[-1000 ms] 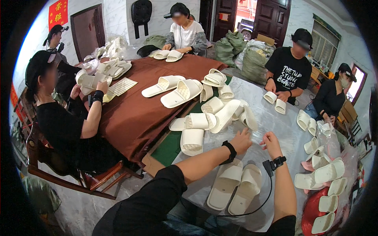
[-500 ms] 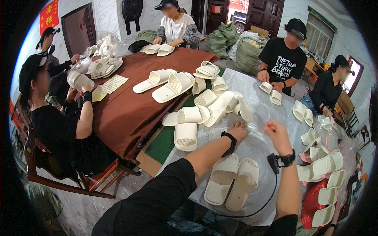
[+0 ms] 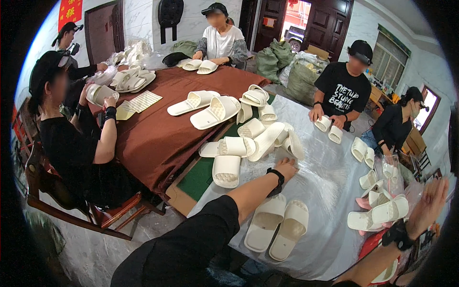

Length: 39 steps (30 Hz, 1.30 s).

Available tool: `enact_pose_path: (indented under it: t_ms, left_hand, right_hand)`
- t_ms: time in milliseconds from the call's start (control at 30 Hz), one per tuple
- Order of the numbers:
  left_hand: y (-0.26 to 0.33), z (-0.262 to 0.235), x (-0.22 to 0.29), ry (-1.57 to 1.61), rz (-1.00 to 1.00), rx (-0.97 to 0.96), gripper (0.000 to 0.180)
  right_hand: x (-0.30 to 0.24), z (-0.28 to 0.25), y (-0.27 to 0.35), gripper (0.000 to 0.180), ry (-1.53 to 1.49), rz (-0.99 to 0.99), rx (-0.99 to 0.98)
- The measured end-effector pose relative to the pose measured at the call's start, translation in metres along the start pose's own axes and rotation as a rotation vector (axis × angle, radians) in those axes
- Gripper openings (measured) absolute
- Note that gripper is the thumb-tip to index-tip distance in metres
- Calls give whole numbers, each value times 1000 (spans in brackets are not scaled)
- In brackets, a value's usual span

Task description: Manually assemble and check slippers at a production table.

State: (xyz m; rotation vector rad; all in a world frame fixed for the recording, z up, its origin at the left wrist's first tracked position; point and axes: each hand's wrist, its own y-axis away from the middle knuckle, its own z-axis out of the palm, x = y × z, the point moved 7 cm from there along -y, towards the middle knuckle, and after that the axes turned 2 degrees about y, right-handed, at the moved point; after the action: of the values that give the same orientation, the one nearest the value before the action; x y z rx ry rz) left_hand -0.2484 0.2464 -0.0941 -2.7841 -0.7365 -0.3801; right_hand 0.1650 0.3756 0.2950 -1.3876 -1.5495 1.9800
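So my left hand (image 3: 286, 167) is flat on the grey table cover (image 3: 325, 191), fingers loosely spread, palm down, holding nothing, just resting right beside the heap of white slippers (image 3: 260, 138). The nearest one in that heap, a slipper lying on its side (image 3: 292, 143), sits just past my fingertips, up and slightly away from me, long axis running roughly away from me and a bit rightward. My right hand (image 3: 430, 205) is way off at the right edge, raised with fingers open and empty, near a stacked bunch of slippers (image 3: 377, 215) there. So the left is the closer hand to the heap. A neat pair (image 3: 277, 228) lies side by side just under my left forearm, toes pointing away from me, long axes parallel to the arm. Counting: two in that pair, about nine or ten in the heap as far as I can tell (they overlap, so don't hold me to it), two big ones (image 3: 205, 107) farther out on the brown cloth (image 3: 158, 129), and four other people around the table, each handling slippers of their own. Black wristbands on both my wrists.
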Motion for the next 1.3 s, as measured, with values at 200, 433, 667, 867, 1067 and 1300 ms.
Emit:
enact_pose_path:
  t_ms: [200, 433, 667, 867, 1067, 1300]
  left_hand:
    - [11, -34, 27, -23, -63, -182, 38]
    - [38, -77, 48, -60, 48, -43, 33]
    - [85, -102, 63, -110, 0, 254, 17]
    - [153, -67, 67, 310, 94, -88, 23]
    - [174, -78, 65, 327, 33, 71, 23]
    - [182, -67, 63, 427, -22, 105, 24]
  right_hand:
    - [-72, 8, 63, 21, 494, -20, 324]
    - [-79, 59, 107, 12, 560, 114, 58]
    - [-42, 97, 145, 3, 342, 348, -76]
    - [-7, 118, 199, 8, 470, 469, -251]
    - [27, 165, 271, 10, 369, 686, -412]
    - [22, 192, 316, 9, 594, 619, -607]
